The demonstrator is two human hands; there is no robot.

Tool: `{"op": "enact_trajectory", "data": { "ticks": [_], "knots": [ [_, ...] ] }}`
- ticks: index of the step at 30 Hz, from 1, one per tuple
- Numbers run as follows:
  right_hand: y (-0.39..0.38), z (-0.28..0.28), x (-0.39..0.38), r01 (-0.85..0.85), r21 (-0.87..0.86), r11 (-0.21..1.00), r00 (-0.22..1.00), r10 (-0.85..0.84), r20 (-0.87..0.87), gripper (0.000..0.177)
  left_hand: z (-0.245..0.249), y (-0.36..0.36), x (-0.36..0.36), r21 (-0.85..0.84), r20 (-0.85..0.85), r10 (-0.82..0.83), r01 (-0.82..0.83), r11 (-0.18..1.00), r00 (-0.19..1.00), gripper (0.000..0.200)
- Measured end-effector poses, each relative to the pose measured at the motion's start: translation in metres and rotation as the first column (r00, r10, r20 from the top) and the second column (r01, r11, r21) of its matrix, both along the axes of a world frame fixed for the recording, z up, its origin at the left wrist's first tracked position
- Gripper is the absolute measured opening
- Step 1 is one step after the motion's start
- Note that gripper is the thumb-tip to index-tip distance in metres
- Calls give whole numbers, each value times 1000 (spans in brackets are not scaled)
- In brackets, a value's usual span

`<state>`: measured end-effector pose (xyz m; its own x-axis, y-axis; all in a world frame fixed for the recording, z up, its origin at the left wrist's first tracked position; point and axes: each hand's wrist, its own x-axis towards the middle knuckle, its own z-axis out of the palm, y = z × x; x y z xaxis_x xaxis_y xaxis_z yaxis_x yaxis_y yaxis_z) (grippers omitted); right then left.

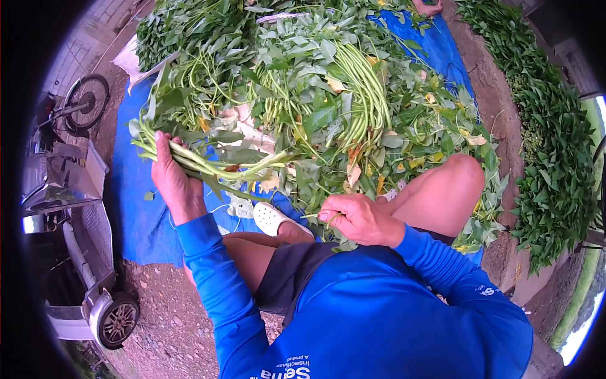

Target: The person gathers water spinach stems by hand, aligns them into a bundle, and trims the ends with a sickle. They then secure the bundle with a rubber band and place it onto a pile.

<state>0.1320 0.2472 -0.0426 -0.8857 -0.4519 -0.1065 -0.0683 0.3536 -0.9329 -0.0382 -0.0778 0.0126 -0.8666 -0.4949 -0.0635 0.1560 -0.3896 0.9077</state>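
My left hand (172, 181) is wrapped round a small bunch of water spinach (211, 165), its pale green stems reaching right and its leaves lying behind. Lower and to the right, my right hand (361, 218) pinches a thin green stem (310, 216) between thumb and fingers; the rest of that stem is partly hidden. Past both hands lies a heap of loose leafy greens (284, 76). On it, a larger bundle of water spinach (365, 88) rests with its stems side by side, and yellowed leaves are scattered through the heap.
A blue tarp (136, 215) lies under the greens. My white clog (270, 219) and bent knee (464, 174) are close by. More greens (552, 158) line the right side. A vehicle (82, 252) and a wheel (87, 102) stand left. Part of another person (428, 7) shows at the top.
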Motion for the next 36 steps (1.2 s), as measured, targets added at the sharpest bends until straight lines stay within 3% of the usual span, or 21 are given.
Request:
{"op": "enact_trajectory", "data": {
  "ticks": [2,5,7,9,11,13,16,18,20,24,25,28,31,34,36],
  "knots": [
    [14,-39,16,-104,222,970,982,135,-129,49,14,0,0,-46,0,-15,15,999,1000,23],
    [36,-33,-31,-205,601,773,977,125,172,67,21,7,3,-100,23,-6,8,995,1000,23],
    [30,-38,-79,57,532,845,985,-134,107,44,24,6,13,-116,33,-43,47,992,999,24],
    [11,-81,-119,272,349,897,962,-245,-119,29,33,11,20,-113,66,-69,76,991,995,23],
    [-20,-127,-153,256,242,936,966,-242,-85,29,40,15,26,-93,81,-86,93,991,993,23],
    [-56,-165,-174,121,183,976,975,-151,161,29,44,17,30,-79,91,-94,101,992,991,23],
    [-103,-225,-213,451,200,870,805,-494,329,31,44,13,38,-130,136,-138,156,979,981,27],
    [-115,-279,-250,600,307,739,757,-648,79,32,49,15,43,-134,181,-114,139,981,977,27],
    [-119,-268,-273,599,503,623,709,-705,28,31,51,12,45,-123,199,-94,120,985,975,28],
    [-119,-271,-293,582,503,639,712,-699,66,31,51,3,43,-123,214,-97,125,984,972,28],
    [-124,-263,-287,673,433,600,652,-757,36,28,49,0,42,-119,216,-92,120,986,972,28],
    [-121,-232,-271,631,165,758,739,-652,170,36,43,-7,40,-107,230,-70,96,990,971,27],
    [-99,-155,-234,640,27,768,767,-640,50,46,44,-5,38,-114,237,-64,93,989,969,27],
    [-67,-88,-212,643,53,764,763,-635,-121,55,40,-1,38,-119,232,-94,124,985,968,27],
    [-33,-82,-213,474,33,880,876,-467,-118,59,37,4,40,-123,234,-101,133,983,967,27]
  ]
}}
